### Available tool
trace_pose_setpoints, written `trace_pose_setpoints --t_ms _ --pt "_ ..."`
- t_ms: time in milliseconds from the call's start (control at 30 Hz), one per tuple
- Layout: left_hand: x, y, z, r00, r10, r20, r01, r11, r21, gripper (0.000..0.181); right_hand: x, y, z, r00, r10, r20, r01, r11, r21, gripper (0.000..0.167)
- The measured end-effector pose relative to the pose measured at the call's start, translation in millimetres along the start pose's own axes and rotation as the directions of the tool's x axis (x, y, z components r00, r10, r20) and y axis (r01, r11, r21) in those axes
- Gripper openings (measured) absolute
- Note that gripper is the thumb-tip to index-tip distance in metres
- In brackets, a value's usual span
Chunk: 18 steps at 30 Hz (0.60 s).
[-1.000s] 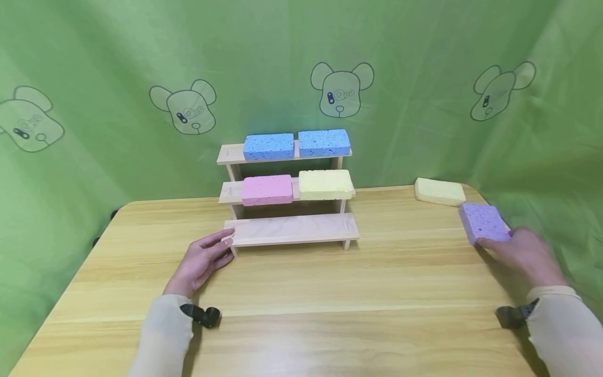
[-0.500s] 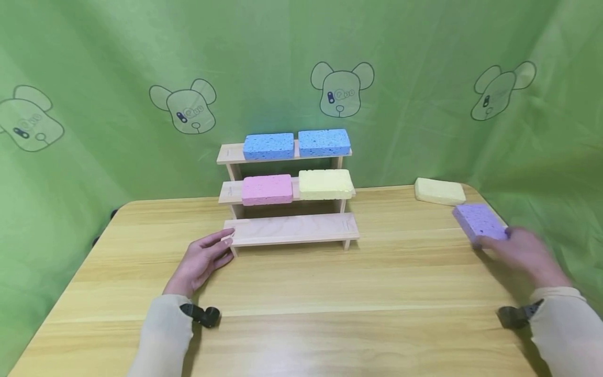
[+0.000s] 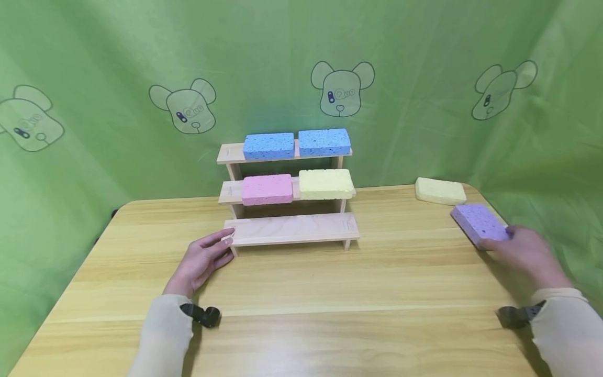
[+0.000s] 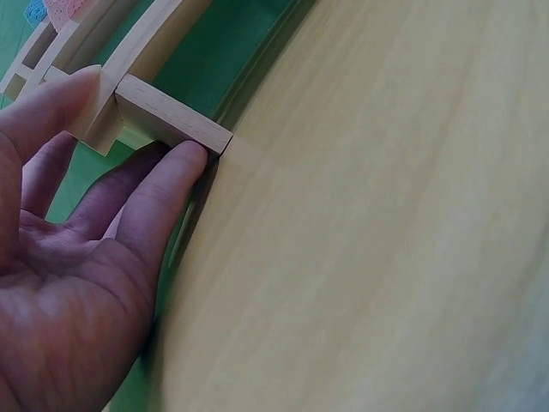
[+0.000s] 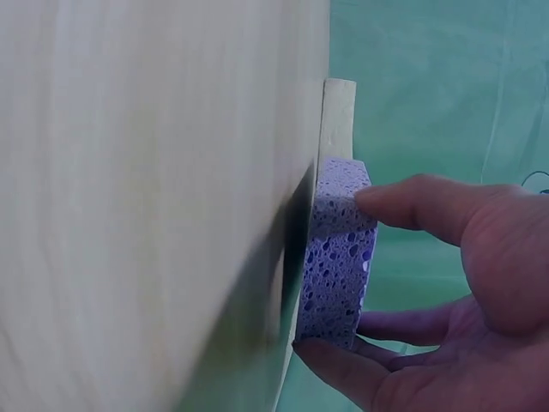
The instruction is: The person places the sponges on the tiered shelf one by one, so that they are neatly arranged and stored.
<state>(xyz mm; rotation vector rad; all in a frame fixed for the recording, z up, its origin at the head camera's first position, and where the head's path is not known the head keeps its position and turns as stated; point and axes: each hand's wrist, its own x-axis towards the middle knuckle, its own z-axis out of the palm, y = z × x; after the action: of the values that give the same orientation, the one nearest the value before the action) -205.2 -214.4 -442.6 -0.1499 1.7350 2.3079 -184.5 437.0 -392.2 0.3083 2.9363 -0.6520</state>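
In the head view, my right hand [image 3: 527, 254] grips a purple sponge [image 3: 479, 224] near the table's right edge. The right wrist view has the thumb on one side of this sponge [image 5: 334, 266] and fingers on the other; whether its underside touches the table I cannot tell. My left hand [image 3: 202, 262] holds the left end of a three-tier wooden shelf [image 3: 292, 229], at its lowest step. Close up in the left wrist view, the thumb meets the board's edge and fingertips press the shelf leg [image 4: 171, 116].
Two blue sponges [image 3: 268, 146] lie on the top step. A pink sponge [image 3: 267, 189] and a yellow sponge [image 3: 326, 184] share the middle one. Another pale yellow sponge [image 3: 440, 191] lies at the table's back right. A green curtain [image 3: 400, 78] hangs behind the table [image 3: 330, 309].
The purple sponge has shifted slightly left and turned a little in my right hand's grip, mostly in the first half second. My left hand and the shelf have stayed put.
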Motion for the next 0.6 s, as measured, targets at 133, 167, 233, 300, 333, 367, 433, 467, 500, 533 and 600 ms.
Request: trace_pose_setpoints --t_ms 133,167,233,300,333,367,433,467,500,533,600 --pt "0.0 0.1 0.0 1.000 0.001 0.002 -0.001 1.000 0.002 0.040 -3.3 -3 -2 1.000 -0.014 0.002 0.014 1.000 -0.010 0.101" --pt "0.1 0.0 0.0 1.000 0.002 0.002 -0.002 1.000 0.001 0.040 -4.1 -4 -2 1.000 -0.017 0.003 0.017 1.000 -0.011 0.100" --pt "0.0 0.0 0.3 1.000 0.002 0.000 -0.002 1.000 -0.001 0.040 -5.4 -5 -3 1.000 -0.025 0.007 0.025 1.000 -0.006 0.101" --pt "0.0 0.2 0.6 1.000 0.001 -0.002 -0.001 1.000 -0.002 0.041 -5.5 -7 -3 0.999 -0.040 0.006 0.040 0.999 0.000 0.103" --pt "-0.1 0.2 0.7 1.000 0.001 -0.003 -0.001 1.000 -0.002 0.041 -5.8 -8 -3 0.999 -0.050 0.005 0.050 0.999 0.004 0.102" --pt "-0.1 0.3 0.8 1.000 0.001 -0.003 -0.001 1.000 -0.003 0.042 -5.9 -9 -2 0.998 -0.065 0.001 0.065 0.998 0.011 0.102" --pt "0.0 0.3 1.0 1.000 0.001 -0.002 -0.001 1.000 -0.006 0.043 -5.4 -11 -1 0.995 -0.101 -0.018 0.101 0.995 0.025 0.100" --pt "0.0 0.2 0.7 1.000 0.001 0.000 -0.001 1.000 -0.005 0.044 -5.1 -13 0 0.992 -0.121 -0.029 0.122 0.992 0.036 0.099" --pt "0.0 0.1 0.8 1.000 0.002 0.001 -0.002 1.000 -0.006 0.044 -4.9 -15 2 0.989 -0.143 -0.039 0.144 0.989 0.044 0.097" --pt "0.0 -0.2 0.7 1.000 0.003 0.001 -0.003 1.000 -0.005 0.044 -4.4 -17 3 0.985 -0.168 -0.049 0.170 0.984 0.053 0.095" --pt "-0.1 -0.5 0.5 1.000 0.002 0.000 -0.002 1.000 -0.005 0.044 -2.6 -22 6 0.975 -0.213 -0.071 0.217 0.974 0.065 0.093"
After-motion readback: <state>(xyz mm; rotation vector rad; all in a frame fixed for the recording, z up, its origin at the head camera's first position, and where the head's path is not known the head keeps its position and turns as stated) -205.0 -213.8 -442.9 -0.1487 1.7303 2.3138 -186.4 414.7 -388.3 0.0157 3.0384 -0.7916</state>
